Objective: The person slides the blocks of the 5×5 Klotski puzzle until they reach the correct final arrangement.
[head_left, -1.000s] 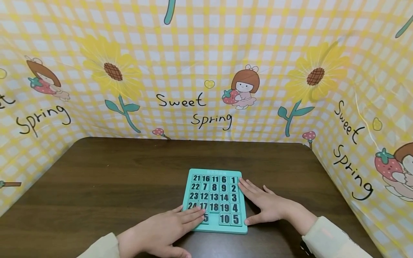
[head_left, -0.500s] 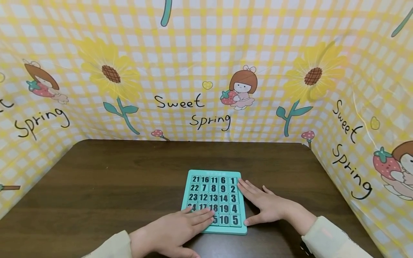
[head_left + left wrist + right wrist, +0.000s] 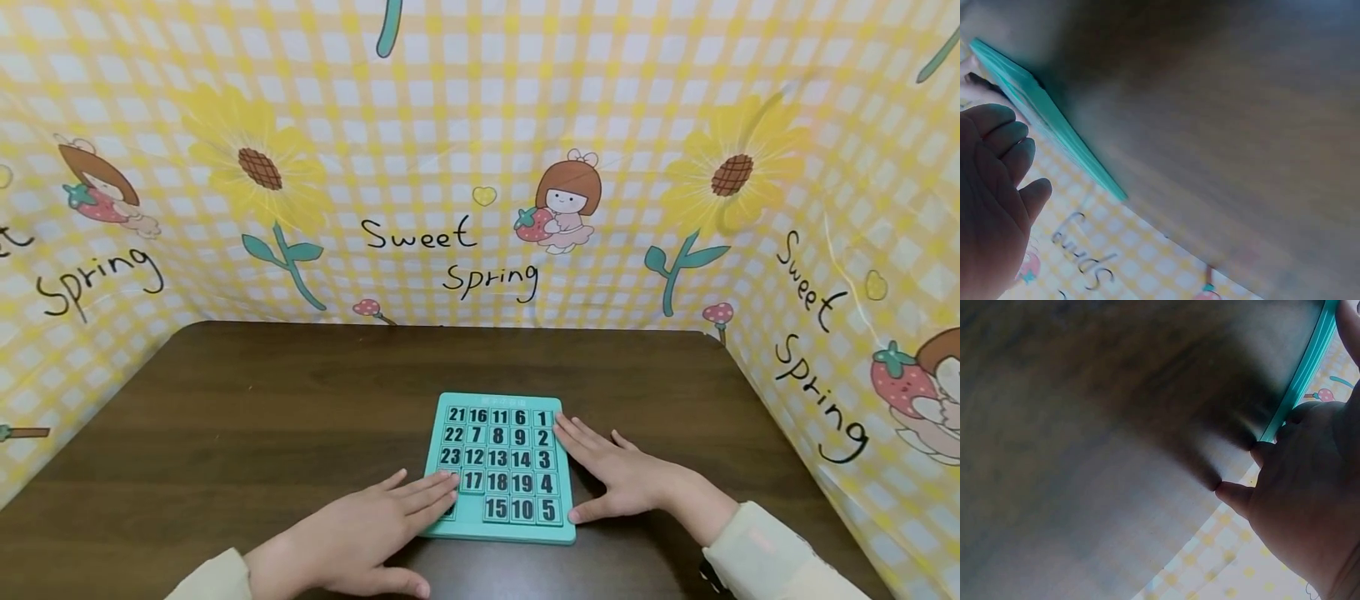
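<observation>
A turquoise number slide puzzle (image 3: 517,534) lies flat on the table, its black-numbered tiles in rows. My left hand (image 3: 352,533) reaches over its lower left corner, straight fingertips on the tiles there and partly covering them. A bare slot shows in the bottom row, just left of the 15 tile (image 3: 496,509). Along the right edge rests my right hand (image 3: 618,475), fingers extended by the 1 and 2 tiles, thumb at the lower right corner. In the left wrist view the puzzle's edge (image 3: 1054,122) lies beyond the palm; the right wrist view shows fingers against its side (image 3: 1302,375).
A dark brown wooden table (image 3: 262,417) carries the puzzle near its front. Yellow checked cloth (image 3: 427,150) with flowers and "Sweet Spring" lettering rises behind the table and along both sides.
The 15 tile has slid one place right in the bottom row, so the bare slot is now on its left. My left hand went right, then back left. The right hand has stayed put.
</observation>
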### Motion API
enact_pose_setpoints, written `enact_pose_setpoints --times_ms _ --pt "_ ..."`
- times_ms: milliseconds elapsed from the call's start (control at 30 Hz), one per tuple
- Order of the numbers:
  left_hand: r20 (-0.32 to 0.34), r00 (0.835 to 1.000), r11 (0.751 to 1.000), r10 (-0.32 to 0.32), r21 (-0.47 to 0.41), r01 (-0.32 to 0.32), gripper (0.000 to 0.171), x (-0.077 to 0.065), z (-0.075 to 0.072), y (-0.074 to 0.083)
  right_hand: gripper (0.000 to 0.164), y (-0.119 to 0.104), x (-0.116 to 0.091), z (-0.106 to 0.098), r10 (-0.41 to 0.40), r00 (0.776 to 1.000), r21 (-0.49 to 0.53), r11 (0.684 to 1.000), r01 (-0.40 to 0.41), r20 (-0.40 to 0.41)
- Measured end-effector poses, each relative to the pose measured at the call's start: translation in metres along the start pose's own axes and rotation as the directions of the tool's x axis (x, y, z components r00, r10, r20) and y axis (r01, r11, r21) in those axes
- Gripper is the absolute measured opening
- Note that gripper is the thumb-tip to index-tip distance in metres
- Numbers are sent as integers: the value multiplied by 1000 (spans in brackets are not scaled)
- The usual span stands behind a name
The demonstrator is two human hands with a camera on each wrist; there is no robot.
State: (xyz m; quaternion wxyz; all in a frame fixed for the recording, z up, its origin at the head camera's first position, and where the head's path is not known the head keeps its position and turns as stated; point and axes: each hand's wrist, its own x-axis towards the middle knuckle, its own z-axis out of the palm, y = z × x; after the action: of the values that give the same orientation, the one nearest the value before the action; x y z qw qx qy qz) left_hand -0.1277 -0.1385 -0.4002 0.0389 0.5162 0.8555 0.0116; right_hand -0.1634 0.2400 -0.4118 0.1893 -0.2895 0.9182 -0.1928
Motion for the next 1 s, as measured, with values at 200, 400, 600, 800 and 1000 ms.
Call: enact_pose_setpoints --times_ms 200,400,600,800,1000 --pt "-53 998 1000 -17 4 18 86 -14 4 -3 111 1 -1 0 8 1000 -6 1000 -8 -3" --pt "-111 993 996 28 90 -18 83 -17 12 -4 111 1 0 1 17 1000 -3 1000 -17 -1" --pt "-115 993 994 36 111 -23 83 -15 13 -3 110 0 1 0 10 1000 -2 1000 -10 -3" --pt "-73 997 998 28 58 -24 84 -6 11 0 110 1 2 0 19 1000 -2 1000 -19 1" --pt "-44 998 998 53 45 -51 83 4 12 2 110 3 2 2 16 1000 0 1000 -16 4"
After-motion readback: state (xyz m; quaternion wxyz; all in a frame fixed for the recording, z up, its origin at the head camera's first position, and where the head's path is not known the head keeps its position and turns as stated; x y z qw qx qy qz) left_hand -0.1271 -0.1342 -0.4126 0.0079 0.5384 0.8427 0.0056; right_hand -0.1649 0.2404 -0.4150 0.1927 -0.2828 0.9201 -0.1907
